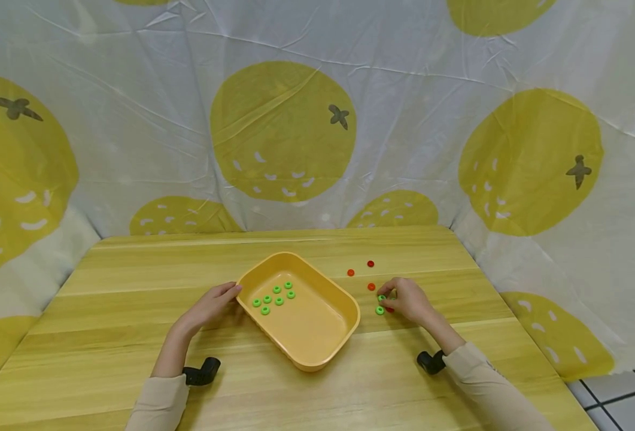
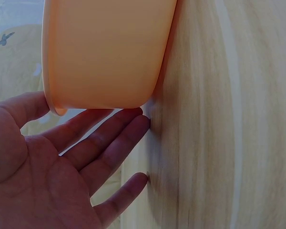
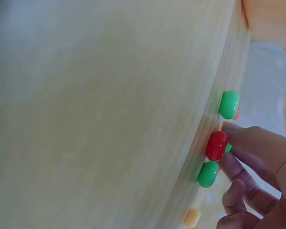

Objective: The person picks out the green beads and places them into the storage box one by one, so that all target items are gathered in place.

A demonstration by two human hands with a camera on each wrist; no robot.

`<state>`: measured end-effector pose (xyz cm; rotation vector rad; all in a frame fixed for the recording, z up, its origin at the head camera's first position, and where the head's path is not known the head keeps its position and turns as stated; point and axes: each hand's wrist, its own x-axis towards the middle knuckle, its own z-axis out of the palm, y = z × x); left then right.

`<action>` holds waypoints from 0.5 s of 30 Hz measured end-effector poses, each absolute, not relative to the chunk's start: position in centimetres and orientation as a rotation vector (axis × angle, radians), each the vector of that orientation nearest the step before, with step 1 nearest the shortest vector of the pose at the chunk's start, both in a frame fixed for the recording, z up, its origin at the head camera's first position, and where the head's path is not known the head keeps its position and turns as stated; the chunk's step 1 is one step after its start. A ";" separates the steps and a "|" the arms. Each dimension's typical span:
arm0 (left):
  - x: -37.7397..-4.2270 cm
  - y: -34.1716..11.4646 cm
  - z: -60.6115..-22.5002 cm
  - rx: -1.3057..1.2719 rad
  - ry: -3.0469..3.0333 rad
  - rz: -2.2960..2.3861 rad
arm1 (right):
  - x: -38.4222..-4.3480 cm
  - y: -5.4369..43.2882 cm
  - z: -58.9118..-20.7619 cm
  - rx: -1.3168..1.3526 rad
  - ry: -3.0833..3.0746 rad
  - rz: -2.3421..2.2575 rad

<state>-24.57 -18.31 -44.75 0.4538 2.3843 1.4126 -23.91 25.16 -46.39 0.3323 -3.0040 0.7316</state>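
Note:
My left hand (image 1: 213,306) holds a corner of the orange-yellow plastic tub (image 1: 317,363), thumb at the rim and fingers against the outer wall (image 2: 105,57). Several green ring beads (image 1: 279,301) lie in the tub's far left part. To the right of the tub, my right hand (image 1: 410,300) pinches a green bead (image 1: 381,297) between thumb and index finger, low over the table. Close by are another green bead (image 1: 379,310) and a red bead (image 1: 389,309), partly covered by the hand. In the right wrist view a red bead (image 3: 216,146) hides much of the fingertips.
Beyond the right hand lie two orange-red beads, one nearer (image 1: 371,287) and one farther (image 1: 351,272), and a dark red bead (image 1: 370,263). A yellowish bead (image 3: 192,218) shows in the right wrist view. The wooden table (image 1: 150,269) ends at a fruit-patterned cloth (image 1: 403,137).

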 end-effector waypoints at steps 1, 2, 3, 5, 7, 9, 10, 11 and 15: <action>-24.6 -18.3 -44.7 0.458 2.386 1.412 | -23.9 25.1 -46.4 0.329 -3.002 0.737; -24.6 -18.3 -44.8 0.464 2.387 1.410 | -23.9 25.1 -46.4 0.324 -2.999 0.750; -24.6 -18.3 -44.8 0.460 2.387 1.412 | -23.9 25.1 -46.3 0.312 -2.996 0.762; -24.7 -18.4 -44.8 0.452 2.386 1.418 | -23.9 25.1 -46.3 0.307 -2.991 0.781; -24.7 -18.4 -44.9 0.454 2.385 1.415 | -23.9 25.1 -46.1 0.298 -2.989 0.815; -24.6 -18.4 -44.9 0.439 2.376 1.428 | -23.9 25.1 -45.9 0.289 -2.986 0.860; -24.6 -18.4 -44.9 0.440 2.373 1.428 | -23.9 25.1 -45.8 0.289 -2.979 0.891; -24.6 -18.4 -44.9 0.440 2.372 1.428 | -23.9 25.2 -45.7 0.293 -2.967 0.916; -24.5 -18.5 -44.8 0.430 2.366 1.433 | -24.0 25.2 -44.9 0.336 -2.887 1.031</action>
